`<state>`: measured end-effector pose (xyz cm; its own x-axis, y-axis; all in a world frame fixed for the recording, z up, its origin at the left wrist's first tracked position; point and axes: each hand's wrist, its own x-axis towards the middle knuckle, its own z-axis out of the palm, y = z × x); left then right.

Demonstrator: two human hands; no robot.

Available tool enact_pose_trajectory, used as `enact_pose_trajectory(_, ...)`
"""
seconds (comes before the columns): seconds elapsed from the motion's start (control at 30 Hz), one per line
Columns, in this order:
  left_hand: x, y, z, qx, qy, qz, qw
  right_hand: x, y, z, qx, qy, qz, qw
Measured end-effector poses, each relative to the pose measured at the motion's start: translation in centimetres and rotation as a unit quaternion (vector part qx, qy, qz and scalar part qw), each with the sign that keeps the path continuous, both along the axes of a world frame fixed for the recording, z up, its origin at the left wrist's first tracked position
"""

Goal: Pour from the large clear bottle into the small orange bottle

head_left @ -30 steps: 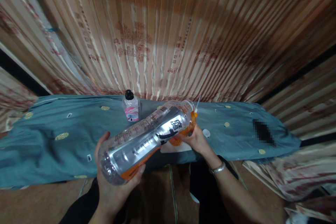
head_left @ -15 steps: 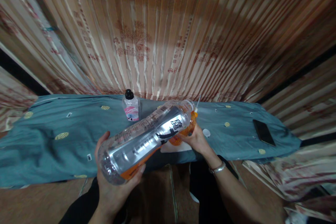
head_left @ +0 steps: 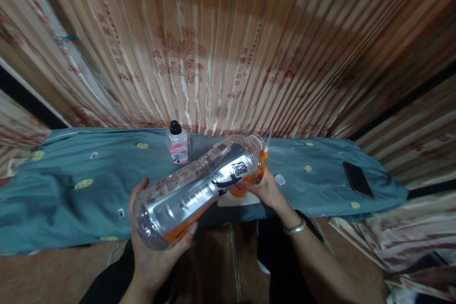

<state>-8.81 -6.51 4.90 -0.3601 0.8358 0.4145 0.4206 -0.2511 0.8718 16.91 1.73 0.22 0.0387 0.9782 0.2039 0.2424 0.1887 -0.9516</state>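
My left hand (head_left: pixel 153 251) is closed round the base of a large clear plastic bottle (head_left: pixel 199 190) with a silver and orange label. The bottle is tilted, its uncapped-looking mouth higher and pointing away to the right. Behind its neck, my right hand (head_left: pixel 269 190) grips an orange see-through container (head_left: pixel 258 171); a thin pale stick or straw rises at its top. The bottle hides much of this container, so its kind is unclear. Beneath the container lies a white sheet (head_left: pixel 238 200) on the cloth. A small round white disc (head_left: pixel 280 180), like a cap, rests right of my right hand.
A small clear bottle with a black cap (head_left: pixel 178 142) stands at the back, left of the big bottle. A black phone (head_left: pixel 358 179) lies on the right of the teal cloth-covered surface (head_left: pixel 89 161). Pleated patterned curtains (head_left: pixel 213 57) hang close behind.
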Motion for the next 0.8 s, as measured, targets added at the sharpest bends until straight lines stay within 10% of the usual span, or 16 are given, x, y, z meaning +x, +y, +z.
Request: enact_pose_trajectory(0.8,-0.11,-0.01,0.08,0.011,0.013,-0.007,1.0,-0.33,-0.11,0.55,0.011,-0.001,-0.004,1.0)
